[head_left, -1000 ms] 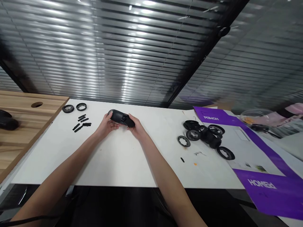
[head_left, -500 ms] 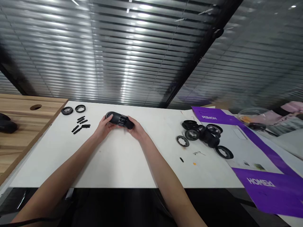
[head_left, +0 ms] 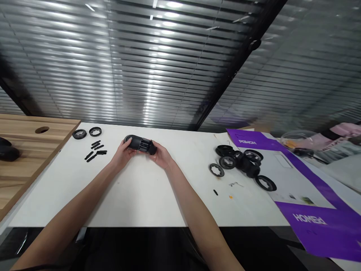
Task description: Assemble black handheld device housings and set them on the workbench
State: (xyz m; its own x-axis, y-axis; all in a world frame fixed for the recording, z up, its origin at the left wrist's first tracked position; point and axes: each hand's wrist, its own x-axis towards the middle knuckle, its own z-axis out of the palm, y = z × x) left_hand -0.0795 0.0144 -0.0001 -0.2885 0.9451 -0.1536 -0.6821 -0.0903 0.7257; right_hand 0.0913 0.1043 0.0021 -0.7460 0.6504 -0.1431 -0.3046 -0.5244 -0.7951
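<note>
2 hands are closed on the black unit (head_left: 134, 142), just left of the frame's centre: its rounded end is gripped by the left hand (head_left: 122, 155), thumb on top, and its other end by the right hand (head_left: 161, 155). Compared with 1 second ago, a wider stretch of slots (head_left: 144, 145) is shown between the hands; the unit appears to have been turned, so the slots can probably be better seen and reached. Whether the table (head_left: 135, 205) is touched by the unit cannot be told. Unmoved are the bars (head_left: 96, 144) and 2 rings (head_left: 95, 131) at left.
</note>
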